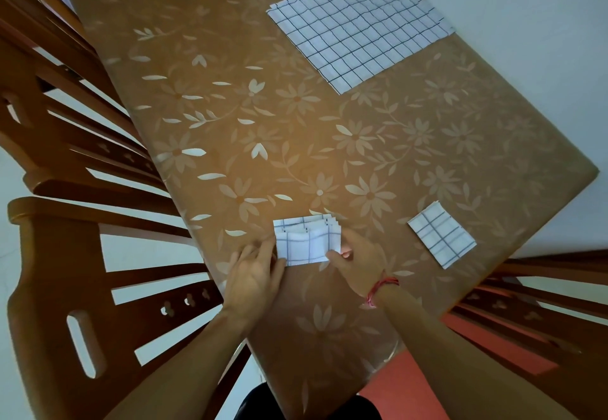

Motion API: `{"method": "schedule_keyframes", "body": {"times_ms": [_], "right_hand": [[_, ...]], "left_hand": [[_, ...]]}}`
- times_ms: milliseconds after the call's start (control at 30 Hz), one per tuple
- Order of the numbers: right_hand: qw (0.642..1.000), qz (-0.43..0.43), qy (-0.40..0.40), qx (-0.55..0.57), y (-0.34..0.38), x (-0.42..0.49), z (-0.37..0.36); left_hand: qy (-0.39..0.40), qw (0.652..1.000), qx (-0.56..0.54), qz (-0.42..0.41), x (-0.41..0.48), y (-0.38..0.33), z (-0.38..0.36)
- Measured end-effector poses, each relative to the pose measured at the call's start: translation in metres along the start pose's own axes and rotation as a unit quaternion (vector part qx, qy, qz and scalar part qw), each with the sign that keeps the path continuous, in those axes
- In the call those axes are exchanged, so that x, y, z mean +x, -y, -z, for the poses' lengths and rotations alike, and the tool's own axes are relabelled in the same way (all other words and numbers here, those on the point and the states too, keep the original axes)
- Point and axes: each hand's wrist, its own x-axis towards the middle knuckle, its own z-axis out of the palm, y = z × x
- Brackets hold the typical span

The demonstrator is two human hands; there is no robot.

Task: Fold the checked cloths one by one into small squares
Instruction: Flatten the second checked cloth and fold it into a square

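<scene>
Lying close to the near edge of the table (pixel 230 123), the part-folded cloth (pixel 307 242) is a small layered rectangle whose upper layers fan out slightly at its far right corner. The left hand (pixel 255 274) reaches in from the near side, its fingers almost straight and close together, with the tips touching the cloth's left edge and near left corner. The right hand (pixel 358 258) holds the opposite side: its thumb lies on top of the near right corner, and the curled fingers tuck round the right edge, pinching the layers. A red thread bracelet (pixel 378 289) circles that wrist. Just beside the table's right edge, apart from the hands, a folded square (pixel 442 238) lies flat. At the far right corner a stack of unfolded checked cloths (pixel 360 24) is spread flat, with one side reaching the table's edge. Wooden chairs stand along the left edge (pixel 65 255) and the right edge (pixel 526 288).
</scene>
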Motion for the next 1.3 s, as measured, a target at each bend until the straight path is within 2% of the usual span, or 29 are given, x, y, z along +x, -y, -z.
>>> {"method": "schedule_keyframes", "body": {"times_ms": [100,333,533,733,800,867,1000,1100,1300], "right_hand": [[1.000,0.011,-0.004,-0.012,0.005,0.003,-0.001],[1.000,0.007,0.002,-0.020,0.005,0.011,-0.009],[0.999,-0.010,0.004,-0.050,0.006,0.016,-0.014],[0.997,-0.021,-0.019,-0.078,0.013,0.014,-0.010],[0.987,0.025,-0.069,-0.144,0.021,0.011,-0.010],[0.965,0.126,-0.105,-0.202,0.031,0.009,-0.016],[0.936,0.237,-0.015,-0.261,0.043,0.014,-0.048],[0.926,0.251,0.029,-0.280,0.042,0.018,-0.066],[0.922,0.238,0.027,-0.306,0.036,0.018,-0.076]], "left_hand": [[-0.001,1.000,-0.002,0.011,0.007,0.001,0.000],[0.002,0.998,0.070,-0.006,0.014,0.008,-0.005],[0.022,0.983,0.136,-0.122,0.014,0.011,-0.008],[0.067,0.977,0.162,-0.124,0.015,0.019,-0.018],[0.067,0.975,0.165,-0.129,0.014,0.020,-0.019],[0.062,0.977,0.160,-0.129,0.013,0.020,-0.021],[0.060,0.978,0.152,-0.129,0.012,0.020,-0.022],[0.066,0.978,0.149,-0.130,0.011,0.020,-0.024],[0.073,0.974,0.161,-0.142,0.012,0.024,-0.023]]}}
